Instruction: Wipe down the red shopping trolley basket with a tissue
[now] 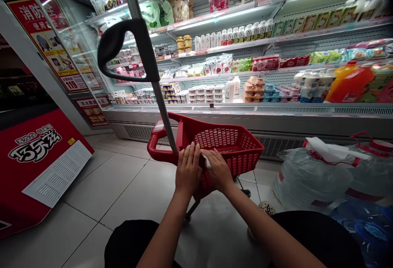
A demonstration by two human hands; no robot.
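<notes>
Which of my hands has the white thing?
Your right hand: a white cloth or tissue shows at its thumb side; your left hand shows none.

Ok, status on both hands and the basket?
Left hand on near side of red basket; right hand alongside, white item partly under it. Metal pole rising nearby.

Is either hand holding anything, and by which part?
Something white shows under the right hand at the near rim of the red basket; whether and where it's gripped is hidden. The left hand lies flat there, no grip visible.
</notes>
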